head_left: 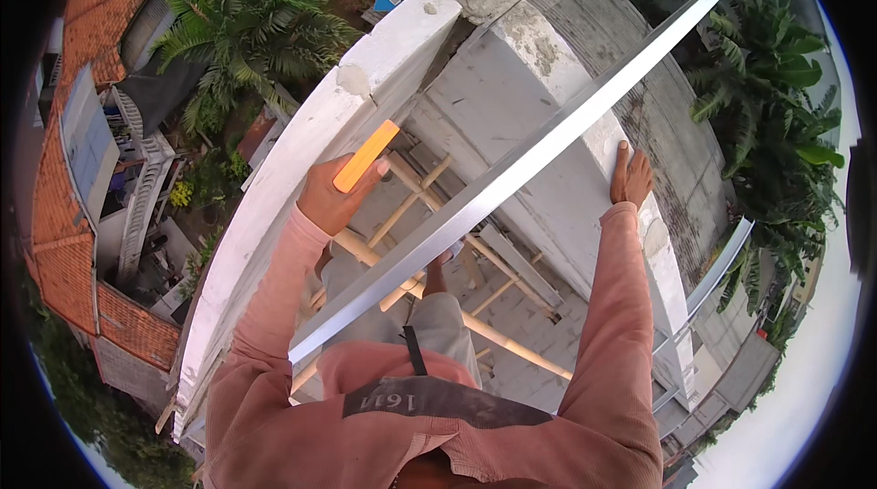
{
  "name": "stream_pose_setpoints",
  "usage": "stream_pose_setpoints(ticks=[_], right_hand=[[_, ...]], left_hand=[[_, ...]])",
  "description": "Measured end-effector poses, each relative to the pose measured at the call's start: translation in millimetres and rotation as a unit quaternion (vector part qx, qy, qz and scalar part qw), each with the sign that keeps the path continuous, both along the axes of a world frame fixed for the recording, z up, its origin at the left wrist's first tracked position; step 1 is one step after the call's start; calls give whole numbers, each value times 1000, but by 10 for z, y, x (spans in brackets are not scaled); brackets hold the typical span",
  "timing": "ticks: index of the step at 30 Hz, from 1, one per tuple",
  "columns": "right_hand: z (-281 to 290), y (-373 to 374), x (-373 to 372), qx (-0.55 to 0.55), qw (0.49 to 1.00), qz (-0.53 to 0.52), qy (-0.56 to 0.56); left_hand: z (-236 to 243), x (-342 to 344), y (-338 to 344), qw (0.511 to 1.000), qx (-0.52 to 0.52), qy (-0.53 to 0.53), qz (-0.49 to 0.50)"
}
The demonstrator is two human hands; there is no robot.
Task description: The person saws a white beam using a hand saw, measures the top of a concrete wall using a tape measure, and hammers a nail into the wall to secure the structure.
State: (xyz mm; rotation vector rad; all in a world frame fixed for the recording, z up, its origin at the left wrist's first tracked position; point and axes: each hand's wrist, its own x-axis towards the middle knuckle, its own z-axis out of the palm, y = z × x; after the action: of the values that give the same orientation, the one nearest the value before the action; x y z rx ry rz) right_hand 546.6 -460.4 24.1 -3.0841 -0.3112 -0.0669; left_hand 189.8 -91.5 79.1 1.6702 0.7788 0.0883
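Note:
In the head view, my left hand (333,195) is closed on an orange rectangular bar (373,147), held above the inner side of the left white wall (256,192). My right hand (630,171) lies with fingers stretched over the top of the right white block wall (571,78), which has rough mortar patches. A long silver metal channel (548,147) runs diagonally between my hands, from near my left elbow to beyond the upper right wall. Below it, my legs (438,325) show among bamboo poles.
Bamboo scaffold poles (512,338) cross the drop between the walls, over a grey floor (539,370) far below. A weathered grey roof (667,142) lies beyond the right wall, with another metal channel (726,265). Palms (237,23) and orange tiled roofs (73,224) lie below at left.

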Motion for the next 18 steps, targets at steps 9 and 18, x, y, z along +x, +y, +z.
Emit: stream_pose_setpoints(ticks=[9, 18], right_hand=[[37, -8, 77, -14, 1000, -8, 13], [-63, -2, 44, -9, 1000, -13, -2]], left_hand=[[-219, 438, 59, 1000, -1, -13, -27], [-194, -130, 46, 999, 16, -19, -26]])
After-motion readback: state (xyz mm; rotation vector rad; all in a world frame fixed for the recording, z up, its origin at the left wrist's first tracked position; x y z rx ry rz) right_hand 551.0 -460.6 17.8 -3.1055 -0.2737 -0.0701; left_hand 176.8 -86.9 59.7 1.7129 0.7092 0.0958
